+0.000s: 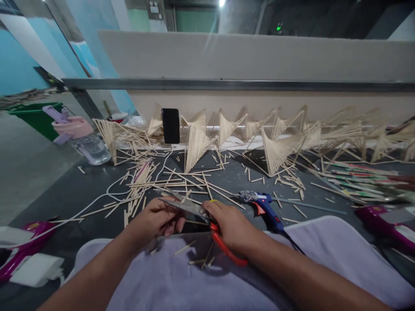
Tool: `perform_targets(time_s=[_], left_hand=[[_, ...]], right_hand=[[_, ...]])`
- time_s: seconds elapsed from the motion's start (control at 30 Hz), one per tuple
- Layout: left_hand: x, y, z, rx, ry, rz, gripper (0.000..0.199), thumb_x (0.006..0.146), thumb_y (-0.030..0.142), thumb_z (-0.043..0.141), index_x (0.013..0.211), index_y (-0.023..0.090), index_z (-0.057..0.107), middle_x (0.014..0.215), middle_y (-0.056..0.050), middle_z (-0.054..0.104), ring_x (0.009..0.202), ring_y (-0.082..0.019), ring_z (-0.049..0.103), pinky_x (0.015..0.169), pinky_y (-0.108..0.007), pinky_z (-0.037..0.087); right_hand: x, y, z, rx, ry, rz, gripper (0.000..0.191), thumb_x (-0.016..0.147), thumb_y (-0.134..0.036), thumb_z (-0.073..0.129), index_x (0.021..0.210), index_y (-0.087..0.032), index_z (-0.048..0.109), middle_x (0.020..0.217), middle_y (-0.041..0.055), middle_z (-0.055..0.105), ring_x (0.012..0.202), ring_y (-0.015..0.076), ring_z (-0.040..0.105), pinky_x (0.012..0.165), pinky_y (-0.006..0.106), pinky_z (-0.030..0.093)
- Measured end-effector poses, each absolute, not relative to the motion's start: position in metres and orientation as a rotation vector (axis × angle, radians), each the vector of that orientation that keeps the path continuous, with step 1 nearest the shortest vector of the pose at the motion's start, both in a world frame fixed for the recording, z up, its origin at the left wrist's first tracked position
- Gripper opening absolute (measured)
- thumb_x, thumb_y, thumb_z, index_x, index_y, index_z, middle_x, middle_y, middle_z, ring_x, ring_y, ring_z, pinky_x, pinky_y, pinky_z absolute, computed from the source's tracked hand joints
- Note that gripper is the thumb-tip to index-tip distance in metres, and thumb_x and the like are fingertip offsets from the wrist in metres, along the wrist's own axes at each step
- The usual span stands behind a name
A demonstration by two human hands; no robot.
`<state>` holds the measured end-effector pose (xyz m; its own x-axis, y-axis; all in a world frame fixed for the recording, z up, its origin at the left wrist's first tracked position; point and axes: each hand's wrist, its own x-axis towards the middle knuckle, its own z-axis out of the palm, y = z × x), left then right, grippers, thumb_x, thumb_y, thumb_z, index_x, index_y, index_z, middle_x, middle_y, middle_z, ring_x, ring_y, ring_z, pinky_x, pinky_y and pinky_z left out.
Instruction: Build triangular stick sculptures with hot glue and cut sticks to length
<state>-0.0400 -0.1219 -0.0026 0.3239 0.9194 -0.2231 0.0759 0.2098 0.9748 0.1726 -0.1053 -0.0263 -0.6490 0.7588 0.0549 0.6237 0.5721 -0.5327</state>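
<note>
My right hand [228, 222] is wrapped round the red handles of a pair of scissors [194, 208], whose blades point left and stand apart. Close under the blades is my left hand [160, 218], its fingers curled in; whatever they pinch is hidden. A short piece of wooden stick [186, 197] shows by the blades. Cut stick ends [204, 261] lie on the lilac cloth [155, 280] across my lap. Past my hands, loose thin wooden sticks [139, 185] are strewn over the dark table [227, 181].
A blue glue gun [267, 209] lies right of my hands. Twisted stick structures [197, 144] line the back, with a black phone [170, 125] upright among them. A water bottle [86, 140] stands left. Magenta devices [389, 224] sit at both sides, and a white cable [97, 198] crosses the left.
</note>
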Motion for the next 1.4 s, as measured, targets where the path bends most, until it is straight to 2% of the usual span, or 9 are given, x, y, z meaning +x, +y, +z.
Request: perform_targets(time_s=[0.17,0.33,0.47,0.67,0.87,0.97,1.1,1.23,1.4], left_hand=[[-0.039,-0.123,-0.008,1.164,1.092,0.922,0.02,0.077,0.028,0.053,0.067,0.012,0.059,0.05,0.0,0.054,0.037,-0.003,0.034,0.035,-0.014,0.021],[-0.037,-0.125,-0.015,1.237,1.194,1.0,0.021,0.076,0.029,0.055,0.064,0.012,0.059,0.051,0.0,0.055,0.039,-0.003,0.037,0.037,-0.015,0.026],[-0.037,-0.128,-0.021,1.309,1.278,1.038,0.02,0.077,0.031,0.053,0.077,0.013,0.061,0.054,0.0,0.056,0.042,-0.006,0.041,0.039,-0.016,0.03],[-0.039,-0.132,-0.017,1.86,1.489,0.996,0.031,0.082,0.025,0.045,0.055,0.014,0.057,0.056,-0.002,0.056,0.049,-0.009,0.048,0.047,-0.02,0.036],[-0.036,-0.133,-0.016,2.245,1.629,1.027,0.022,0.079,0.021,0.045,0.065,0.016,0.062,0.062,-0.002,0.061,0.06,-0.013,0.056,0.059,-0.023,0.039],[-0.037,-0.132,-0.017,2.139,1.62,0.991,0.023,0.08,0.023,0.046,0.063,0.015,0.06,0.062,-0.003,0.06,0.059,-0.013,0.054,0.058,-0.023,0.039],[-0.038,-0.129,-0.011,1.642,1.415,0.872,0.026,0.082,0.031,0.043,0.07,0.014,0.058,0.06,-0.002,0.057,0.047,-0.008,0.045,0.045,-0.02,0.034],[-0.036,-0.127,-0.002,1.358,1.262,0.877,0.025,0.08,0.033,0.049,0.068,0.013,0.056,0.054,0.0,0.054,0.041,-0.005,0.037,0.038,-0.017,0.027],[-0.034,-0.128,-0.004,1.295,1.289,0.983,0.02,0.076,0.031,0.054,0.071,0.012,0.059,0.053,0.0,0.056,0.041,-0.005,0.038,0.039,-0.016,0.028]], right_hand=[[0.172,-0.106,-0.024,-1.163,-2.516,0.689,0.047,0.068,-0.011,0.048,0.113,-0.022,0.044,0.103,0.0049,0.055,0.092,0.0178,0.05,0.076,0.026,0.035],[0.172,-0.109,-0.023,-1.197,-2.478,0.71,0.049,0.067,-0.01,0.045,0.114,-0.023,0.043,0.105,0.004,0.055,0.093,0.0176,0.05,0.077,0.026,0.036],[0.172,-0.111,-0.021,-1.215,-2.464,0.734,0.049,0.067,-0.01,0.045,0.114,-0.023,0.043,0.105,0.0033,0.055,0.093,0.0175,0.05,0.077,0.026,0.036],[0.172,-0.114,-0.017,-1.254,-2.472,0.766,0.049,0.068,-0.012,0.046,0.116,-0.024,0.042,0.108,0.0037,0.054,0.095,0.0177,0.05,0.077,0.026,0.036],[0.172,-0.116,-0.019,-1.254,-2.478,0.769,0.045,0.07,-0.018,0.05,0.114,-0.022,0.043,0.104,0.0054,0.055,0.091,0.0187,0.051,0.073,0.026,0.035],[0.172,-0.115,-0.022,-1.24,-2.498,0.761,0.038,0.071,-0.017,0.048,0.109,-0.021,0.047,0.099,0.0048,0.056,0.086,0.0176,0.052,0.07,0.025,0.035],[0.172,-0.111,-0.024,-1.248,-2.539,0.717,0.036,0.072,-0.014,0.046,0.107,-0.021,0.048,0.096,0.0045,0.057,0.082,0.0166,0.051,0.067,0.024,0.033],[0.172,-0.109,-0.023,-1.215,-2.531,0.688,0.04,0.07,-0.012,0.049,0.109,-0.02,0.046,0.098,0.005,0.056,0.085,0.0171,0.05,0.07,0.025,0.033],[0.173,-0.11,-0.021,-1.187,-2.494,0.704,0.041,0.072,-0.011,0.046,0.112,-0.022,0.045,0.102,0.0044,0.055,0.093,0.0172,0.049,0.076,0.026,0.034]])
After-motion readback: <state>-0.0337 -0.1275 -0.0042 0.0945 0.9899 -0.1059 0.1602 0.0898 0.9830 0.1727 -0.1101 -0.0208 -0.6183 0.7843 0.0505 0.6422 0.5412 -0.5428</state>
